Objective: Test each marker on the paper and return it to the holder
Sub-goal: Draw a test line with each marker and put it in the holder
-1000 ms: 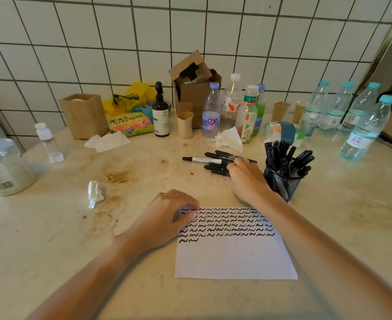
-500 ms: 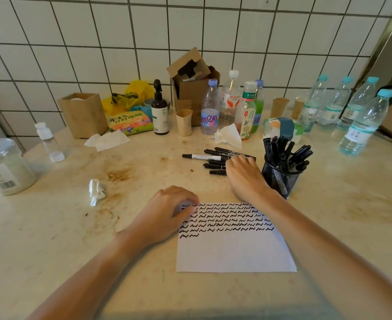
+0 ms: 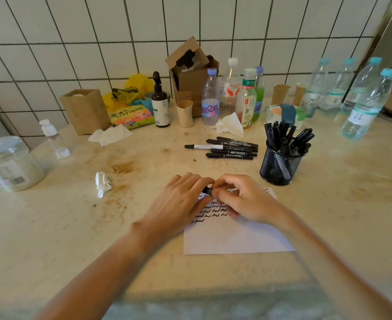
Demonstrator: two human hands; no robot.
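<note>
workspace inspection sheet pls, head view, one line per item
surface: pale stone table, brown stains left of centre
job's things: paper with squiggle rows; loose markers lying behind it; mesh holder full of markers; one marker held over the paper
clutter: bottles, cardboard box, crumpled tissue, jar
grippers: left hand and right hand both grip the held marker
cables: nothing seen
surroundings: white tiled wall

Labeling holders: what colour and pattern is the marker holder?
Black wire mesh holder, seen in the head view.
</note>
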